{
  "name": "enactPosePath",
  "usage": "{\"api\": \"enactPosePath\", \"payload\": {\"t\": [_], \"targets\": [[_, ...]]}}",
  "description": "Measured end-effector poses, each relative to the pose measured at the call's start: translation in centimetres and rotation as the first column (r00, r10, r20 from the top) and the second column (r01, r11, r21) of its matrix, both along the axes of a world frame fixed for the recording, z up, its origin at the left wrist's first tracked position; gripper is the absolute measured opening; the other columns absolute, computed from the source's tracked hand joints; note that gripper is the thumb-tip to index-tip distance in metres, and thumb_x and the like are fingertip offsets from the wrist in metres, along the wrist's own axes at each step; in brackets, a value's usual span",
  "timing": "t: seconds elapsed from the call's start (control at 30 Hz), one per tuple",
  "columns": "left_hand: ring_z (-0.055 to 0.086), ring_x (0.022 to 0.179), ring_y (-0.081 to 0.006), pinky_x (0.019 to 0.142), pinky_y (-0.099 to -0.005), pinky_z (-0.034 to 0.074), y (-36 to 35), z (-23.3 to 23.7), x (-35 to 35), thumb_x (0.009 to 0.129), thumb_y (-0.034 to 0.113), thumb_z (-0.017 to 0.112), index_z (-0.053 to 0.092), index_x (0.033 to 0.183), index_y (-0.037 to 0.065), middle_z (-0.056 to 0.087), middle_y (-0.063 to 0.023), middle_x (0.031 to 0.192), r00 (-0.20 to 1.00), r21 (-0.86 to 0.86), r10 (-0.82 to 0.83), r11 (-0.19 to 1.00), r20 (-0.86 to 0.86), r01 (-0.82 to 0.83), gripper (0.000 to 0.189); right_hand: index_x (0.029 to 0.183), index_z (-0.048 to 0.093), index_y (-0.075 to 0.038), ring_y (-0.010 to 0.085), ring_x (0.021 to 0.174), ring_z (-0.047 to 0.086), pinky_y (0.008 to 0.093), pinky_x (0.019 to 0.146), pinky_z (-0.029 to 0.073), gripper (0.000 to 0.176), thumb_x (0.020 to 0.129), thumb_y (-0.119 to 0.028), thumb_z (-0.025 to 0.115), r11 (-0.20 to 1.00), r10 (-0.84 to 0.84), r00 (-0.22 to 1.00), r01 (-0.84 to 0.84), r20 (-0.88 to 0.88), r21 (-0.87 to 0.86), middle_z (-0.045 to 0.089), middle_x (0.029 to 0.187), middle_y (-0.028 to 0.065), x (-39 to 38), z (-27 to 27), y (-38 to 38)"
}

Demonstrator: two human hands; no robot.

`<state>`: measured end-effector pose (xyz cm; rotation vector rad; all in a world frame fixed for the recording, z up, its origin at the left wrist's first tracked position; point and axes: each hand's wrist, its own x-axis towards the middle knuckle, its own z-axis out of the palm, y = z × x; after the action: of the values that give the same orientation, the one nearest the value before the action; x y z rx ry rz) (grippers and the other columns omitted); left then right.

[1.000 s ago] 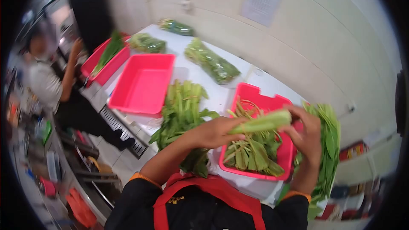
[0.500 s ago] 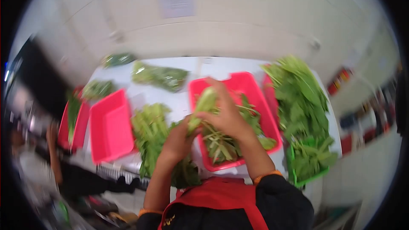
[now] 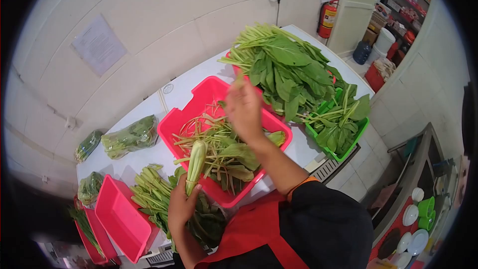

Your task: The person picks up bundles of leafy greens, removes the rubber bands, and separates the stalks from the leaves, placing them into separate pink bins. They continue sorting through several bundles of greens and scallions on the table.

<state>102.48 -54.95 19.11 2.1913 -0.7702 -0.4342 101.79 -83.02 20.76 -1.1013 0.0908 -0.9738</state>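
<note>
Your left hand [image 3: 181, 204] is closed around the lower end of a pale green stalk [image 3: 195, 158], and the stalk stands nearly upright, its top over the near edge of the pink tub [image 3: 172, 128]. This tub is full of cut stems and leaves and sits in the middle of the white tabletop [image 3: 174, 92]. Your right hand [image 3: 244, 109] is raised above the far side of the tub, close to the big pile of leafy greens [image 3: 286, 69]. It is blurred, so I cannot tell if the fingers pinch something. A green basket [image 3: 348, 150] with more leaves is just beside the pile.
</note>
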Motion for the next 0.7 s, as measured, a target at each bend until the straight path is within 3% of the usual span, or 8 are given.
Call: {"api": "enactPosePath", "payload": {"t": [0.03, 0.1, 0.13, 0.2, 0.3, 0.4, 0.5, 0.7], "targets": [[0.065, 0.079, -0.0256, 0.075, -0.0388, 0.052, 0.3, 0.2, 0.1, 0.098, 0.020, 0.064, 0.053, 0.131, 0.004, 0.067, -0.0143, 0.093, 0.996, -0.029, 0.028, 0.999, -0.082, -0.030, 0.039, 0.098, 0.052, -0.012, 0.0025, 0.051, 0.033, 0.0191, 0.045, 0.032, 0.021, 0.107, -0.031, 0.052, 0.996, -0.058, 0.996, 0.053, 0.066, 0.075, 0.039, 0.068, -0.0064, -0.1, 0.6, -0.7], [0.063, 0.077, -0.0184, 0.075, -0.0356, 0.052, 1.7, 0.2, 0.4, 0.100, 0.021, 0.062, 0.052, 0.130, 0.002, 0.065, -0.0098, 0.093, 0.978, -0.173, 0.069, 0.980, -0.196, -0.104, 0.037, 0.106, 0.057, -0.006, 0.0109, 0.066, 0.055, 0.0250, 0.061, 0.048, 0.021, 0.106, -0.026, 0.053, 0.998, 0.011, 0.997, -0.015, 0.074, 0.059, 0.055, 0.081, 0.0018, -0.4, -1.1, -1.9], [0.063, 0.078, -0.0180, 0.076, -0.0351, 0.053, 1.8, -0.7, 1.0, 0.101, 0.023, 0.061, 0.052, 0.129, 0.002, 0.063, -0.0094, 0.093, 0.974, -0.297, 0.065, 0.946, -0.218, -0.130, 0.037, 0.110, 0.058, -0.004, 0.0159, 0.078, 0.058, 0.0287, 0.069, 0.049, 0.020, 0.105, -0.024, 0.054, 0.965, -0.053, 0.997, 0.037, -0.056, -0.258, 0.057, 0.090, 0.0055, -0.2, -2.4, -1.8], [0.063, 0.081, -0.0185, 0.078, -0.0360, 0.054, 1.9, -0.3, 1.2, 0.103, 0.028, 0.058, 0.050, 0.128, 0.001, 0.062, -0.0099, 0.094, 0.957, -0.498, 0.022, 0.850, -0.289, -0.169, 0.038, 0.119, 0.058, -0.001, 0.0257, 0.100, 0.063, 0.0362, 0.086, 0.051, 0.024, 0.103, -0.018, 0.056, 0.591, -0.269, 0.949, 0.027, -0.165, -0.806, 0.062, 0.109, 0.0129, 0.8, -4.5, -1.1], [0.063, 0.088, -0.0192, 0.083, -0.0378, 0.054, 1.6, 1.4, 1.1, 0.105, 0.032, 0.055, 0.044, 0.133, 0.001, 0.061, -0.0112, 0.101, 0.898, -0.689, -0.182, 0.705, -0.401, -0.165, 0.042, 0.132, 0.057, 0.002, 0.0361, 0.128, 0.052, 0.0426, 0.108, 0.040, 0.037, 0.099, -0.015, 0.059, 0.714, -0.106, 0.913, -0.206, -0.395, -0.669, 0.054, 0.136, 0.0192, -0.3, -4.2, 3.3], [0.062, 0.091, -0.0174, 0.090, -0.0355, 0.052, 0.6, 1.9, 0.9, 0.108, 0.029, 0.048, 0.037, 0.141, 0.004, 0.061, -0.0101, 0.106, 0.812, -0.812, -0.416, 0.572, -0.409, -0.115, 0.043, 0.129, 0.059, 0.002, 0.0229, 0.111, 0.064, 0.0345, 0.095, 0.050, 0.037, 0.098, -0.018, 0.064, 0.749, 0.332, 0.856, -0.495, -0.397, -0.440, 0.065, 0.121, 0.0153, -1.0, -3.7, 6.6], [0.062, 0.091, -0.0173, 0.089, -0.0349, 0.051, 0.2, 1.6, 1.1, 0.109, 0.028, 0.046, 0.040, 0.138, 0.004, 0.060, -0.0101, 0.106, 0.871, -0.657, -0.192, 0.733, -0.452, -0.180, 0.038, 0.122, 0.063, 0.002, 0.0147, 0.089, 0.067, 0.0295, 0.080, 0.054, 0.032, 0.098, -0.020, 0.066, 0.680, 0.581, 0.701, -0.697, -0.413, -0.228, 0.071, 0.100, 0.0105, -2.0, -2.1, 8.6], [0.061, 0.094, -0.0135, 0.085, -0.0304, 0.050, 0.2, 1.8, 0.9, 0.109, 0.021, 0.045, 0.041, 0.132, 0.003, 0.061, -0.0090, 0.108, 0.915, -0.616, -0.032, 0.749, -0.401, -0.244, 0.030, 0.100, 0.062, 0.003, 0.0104, 0.076, 0.065, 0.0278, 0.071, 0.054, 0.019, 0.098, -0.015, 0.066, 0.629, 0.579, 0.664, -0.733, -0.473, -0.258, 0.068, 0.087, 0.0029, -2.4, -0.8, 9.2]]}}
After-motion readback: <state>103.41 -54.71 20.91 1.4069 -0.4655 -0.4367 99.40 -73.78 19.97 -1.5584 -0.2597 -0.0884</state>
